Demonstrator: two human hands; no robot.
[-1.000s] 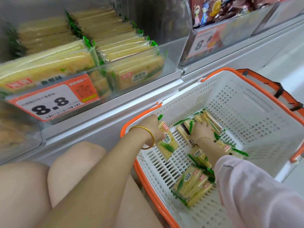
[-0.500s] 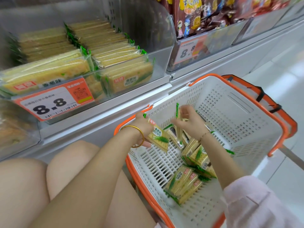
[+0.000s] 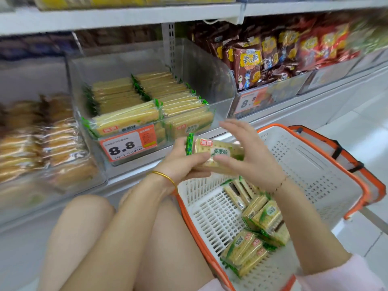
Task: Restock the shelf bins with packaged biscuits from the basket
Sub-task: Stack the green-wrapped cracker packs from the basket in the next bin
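Biscuit pack, green-edged, held label-up above the far-left corner of the basket and just in front of the front wall of the clear shelf bin. Matching packs stand there in two rows, with bare room along the bin's right wall. From below, the left hand grips the pack's left end with curled fingers. This is judged a carrying hold, keeping the label outward as in the bin. At the right end, the right hand is released, fingers straight and spread, thumb resting on the wrapper, apparently squaring the pack. Motion blur hides whether a second pack lies beneath. Loose packs remain on the basket floor toward its near edge.
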